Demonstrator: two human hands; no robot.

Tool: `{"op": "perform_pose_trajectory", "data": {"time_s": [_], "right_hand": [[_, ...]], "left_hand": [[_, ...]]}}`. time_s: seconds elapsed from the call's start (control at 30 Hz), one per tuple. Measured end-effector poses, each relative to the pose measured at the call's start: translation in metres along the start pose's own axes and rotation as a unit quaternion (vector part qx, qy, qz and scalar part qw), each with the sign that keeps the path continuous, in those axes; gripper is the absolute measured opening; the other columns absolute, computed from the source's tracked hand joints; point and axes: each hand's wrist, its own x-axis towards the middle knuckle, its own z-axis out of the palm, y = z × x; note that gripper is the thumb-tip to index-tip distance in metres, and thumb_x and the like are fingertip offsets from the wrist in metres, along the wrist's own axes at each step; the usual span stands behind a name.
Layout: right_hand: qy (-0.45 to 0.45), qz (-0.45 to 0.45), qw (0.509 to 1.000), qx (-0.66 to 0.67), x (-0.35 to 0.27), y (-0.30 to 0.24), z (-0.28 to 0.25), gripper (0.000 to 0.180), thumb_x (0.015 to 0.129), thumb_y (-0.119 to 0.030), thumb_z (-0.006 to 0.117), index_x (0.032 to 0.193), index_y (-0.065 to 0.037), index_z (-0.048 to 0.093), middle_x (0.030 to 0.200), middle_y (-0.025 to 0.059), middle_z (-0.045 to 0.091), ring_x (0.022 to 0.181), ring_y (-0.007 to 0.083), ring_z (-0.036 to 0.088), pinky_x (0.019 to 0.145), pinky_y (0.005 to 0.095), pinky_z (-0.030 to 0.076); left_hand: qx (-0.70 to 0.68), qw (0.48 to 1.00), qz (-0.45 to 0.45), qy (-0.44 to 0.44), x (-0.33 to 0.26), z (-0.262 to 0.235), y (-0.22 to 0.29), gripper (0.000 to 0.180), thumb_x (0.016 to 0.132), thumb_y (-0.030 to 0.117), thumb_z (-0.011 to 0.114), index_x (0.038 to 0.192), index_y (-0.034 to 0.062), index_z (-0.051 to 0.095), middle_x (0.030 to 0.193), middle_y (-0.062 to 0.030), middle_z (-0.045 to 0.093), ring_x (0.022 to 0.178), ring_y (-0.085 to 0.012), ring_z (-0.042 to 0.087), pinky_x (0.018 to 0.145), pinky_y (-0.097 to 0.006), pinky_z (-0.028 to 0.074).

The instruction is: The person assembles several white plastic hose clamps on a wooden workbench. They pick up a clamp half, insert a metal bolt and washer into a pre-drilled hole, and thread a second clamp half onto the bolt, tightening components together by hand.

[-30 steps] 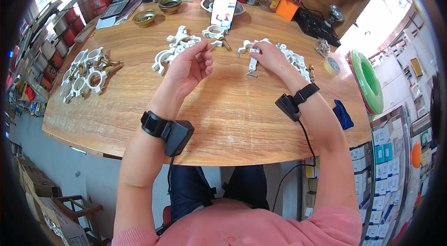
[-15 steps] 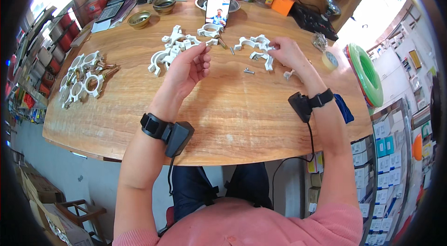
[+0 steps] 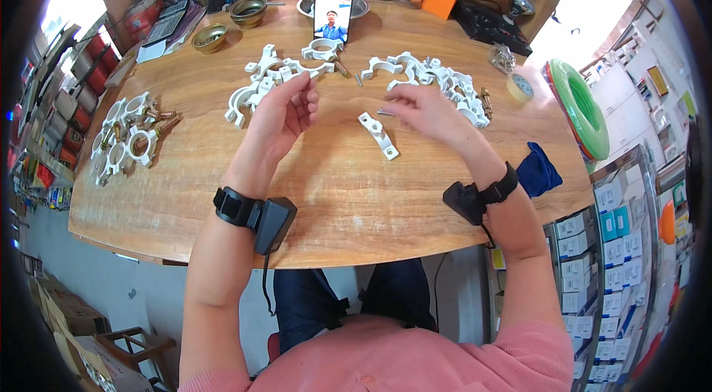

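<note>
My left hand (image 3: pixel 288 112) hovers just in front of a pile of white pipe clamps (image 3: pixel 241 101). Its fingers are curled in and the thumb presses on them; what they hold, if anything, is hidden. Over the middle right of the table, my right hand (image 3: pixel 424 112) has its fingertips closed at a small metal screw (image 3: pixel 383 112). Just left of and below those fingers, a white half clamp (image 3: pixel 379 137) lies flat, slanting toward me. More white clamp halves (image 3: pixel 445 82) are heaped behind the right hand.
Joined clamp rings (image 3: pixel 141 146) with brass-coloured bolts lie at the left. A phone (image 3: pixel 332 12) stands upright at the back before a metal bowl. Brass bowls (image 3: pixel 210 37) are at back left. A tape roll (image 3: pixel 521 88), blue cloth (image 3: pixel 539 169) and green coil (image 3: pixel 578 114) are at right.
My right hand has come left and nearer, from the right clamp heap to the screw. A white half clamp now lies alone in front. The view has shifted slightly; my left hand stays curled.
</note>
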Motion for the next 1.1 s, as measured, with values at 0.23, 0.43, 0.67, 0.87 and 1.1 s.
{"op": "perform_pose_trajectory", "data": {"time_s": [0.23, 0.43, 0.67, 0.87, 1.1], "right_hand": [[-0.117, 0.021, 0.967, -0.227, 0.005, 0.026, -0.034, 0.023, 0.076, -0.021, 0.057, 0.086, -0.001, 0.061, 0.080, 0.0127, 0.061, 0.073, 0.0227, 0.057, 0.066, 0.0306, 0.044], [-0.134, -0.114, 0.972, -0.158, 0.011, 0.026, 0.003, 0.024, 0.076, -0.020, 0.055, 0.093, -0.003, 0.059, 0.081, 0.0122, 0.061, 0.079, 0.0258, 0.057, 0.070, 0.0329, 0.045], [-0.084, 0.076, 0.919, -0.377, -0.004, 0.023, -0.052, 0.026, 0.072, -0.021, 0.056, 0.094, -0.008, 0.058, 0.083, 0.0108, 0.060, 0.080, 0.0264, 0.057, 0.071, 0.0354, 0.045], [-0.051, 0.107, 0.912, -0.394, -0.036, 0.060, -0.078, 0.027, 0.070, -0.022, 0.057, 0.094, -0.010, 0.058, 0.091, 0.0110, 0.060, 0.086, 0.0264, 0.057, 0.073, 0.0382, 0.045], [-0.020, 0.083, 0.936, -0.341, -0.031, 0.080, -0.053, 0.033, 0.071, -0.020, 0.057, 0.101, -0.009, 0.052, 0.089, 0.0139, 0.059, 0.084, 0.0281, 0.057, 0.071, 0.0396, 0.045]], "left_hand": [[0.160, 0.942, -0.160, -0.246, -0.020, 0.028, -0.027, 0.027, 0.085, 0.027, 0.050, 0.092, 0.0013, 0.056, 0.084, -0.0070, 0.061, 0.072, -0.0120, 0.058, 0.066, -0.023, 0.049], [0.227, 0.882, -0.244, -0.335, -0.023, 0.033, -0.058, 0.044, 0.084, 0.029, 0.051, 0.115, -0.0014, 0.045, 0.110, -0.0108, 0.052, 0.098, -0.0148, 0.051, 0.084, -0.026, 0.043], [0.205, 0.930, -0.173, -0.251, -0.014, 0.025, -0.060, 0.057, 0.084, 0.025, 0.052, 0.127, -0.0025, 0.027, 0.127, -0.0108, 0.036, 0.114, -0.0166, 0.038, 0.095, -0.027, 0.033], [0.152, 0.969, -0.121, -0.153, -0.008, 0.018, -0.047, 0.048, 0.085, 0.019, 0.049, 0.124, -0.0033, 0.031, 0.123, -0.0122, 0.041, 0.113, -0.0193, 0.040, 0.095, -0.029, 0.033], [0.173, 0.954, -0.138, -0.203, -0.011, 0.028, -0.043, 0.043, 0.086, 0.018, 0.049, 0.120, -0.0036, 0.037, 0.112, -0.0144, 0.049, 0.102, -0.0188, 0.050, 0.087, -0.026, 0.042]]}}
